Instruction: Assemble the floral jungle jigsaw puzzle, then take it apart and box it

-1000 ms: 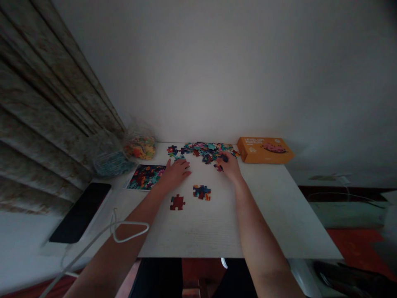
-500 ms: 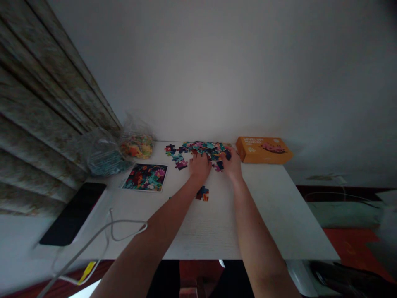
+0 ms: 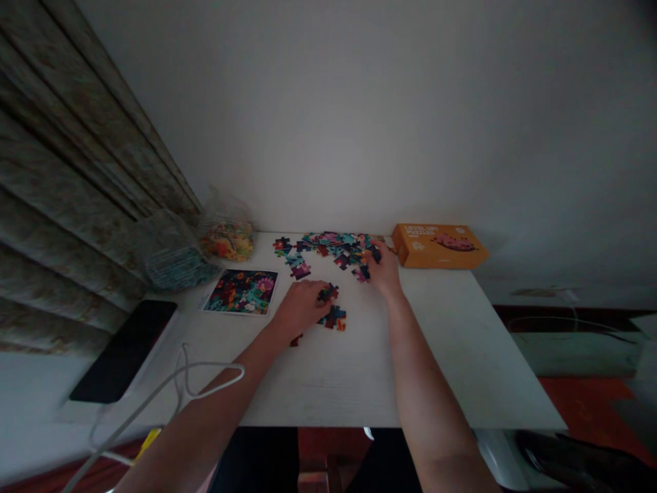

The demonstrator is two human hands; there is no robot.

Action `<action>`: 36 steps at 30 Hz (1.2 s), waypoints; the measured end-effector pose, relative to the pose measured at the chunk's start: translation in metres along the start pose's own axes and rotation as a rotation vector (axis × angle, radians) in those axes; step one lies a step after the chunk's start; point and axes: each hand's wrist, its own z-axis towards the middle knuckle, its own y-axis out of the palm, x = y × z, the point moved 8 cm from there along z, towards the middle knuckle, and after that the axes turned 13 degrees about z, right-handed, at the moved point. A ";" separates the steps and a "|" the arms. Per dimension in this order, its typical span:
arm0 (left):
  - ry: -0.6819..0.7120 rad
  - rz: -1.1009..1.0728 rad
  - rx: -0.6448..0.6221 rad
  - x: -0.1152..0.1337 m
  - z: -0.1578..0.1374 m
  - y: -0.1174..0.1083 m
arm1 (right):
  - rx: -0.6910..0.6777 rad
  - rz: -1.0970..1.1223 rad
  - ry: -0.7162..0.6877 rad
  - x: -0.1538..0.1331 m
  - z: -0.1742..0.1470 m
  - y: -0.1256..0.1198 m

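Observation:
My left hand (image 3: 302,301) is closed on a dark puzzle piece (image 3: 328,293) above the middle of the table. Just below that piece lies a small group of joined pieces (image 3: 336,319), partly covered by the hand. A reddish piece (image 3: 296,340) shows beneath my left wrist. At the right end of the loose puzzle pile (image 3: 336,241), my right hand (image 3: 384,270) has its fingers curled round a dark blue puzzle piece (image 3: 376,255). Some joined pieces (image 3: 298,263) lie left of the pile.
A picture card (image 3: 241,292) lies to the left, near a black phone (image 3: 123,352) and a white cable (image 3: 205,394). Two plastic bags of pieces, one teal (image 3: 179,267) and one orange (image 3: 228,243), stand behind. An orange puzzle box (image 3: 439,246) sits at the back right.
My left hand has come back from the pile toward me and to the left, now with a puzzle piece in its fingers. My right hand has stayed at the pile's right end.

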 end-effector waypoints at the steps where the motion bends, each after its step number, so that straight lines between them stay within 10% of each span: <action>1: 0.053 -0.024 -0.004 -0.001 -0.010 0.003 | -0.015 0.016 0.011 0.001 0.000 0.002; 12: 0.177 -0.053 0.068 0.007 -0.032 0.011 | -0.348 0.296 0.276 0.010 -0.016 0.033; 21: 0.089 -0.176 0.209 -0.015 -0.028 0.001 | -1.025 0.243 0.478 -0.006 -0.073 0.080; 28: -0.291 -0.038 0.234 -0.070 0.042 -0.022 | -0.886 -0.084 0.286 -0.013 -0.069 0.089; 36: -0.309 0.164 0.021 -0.088 0.104 -0.004 | -0.804 -0.247 0.135 -0.029 -0.065 0.080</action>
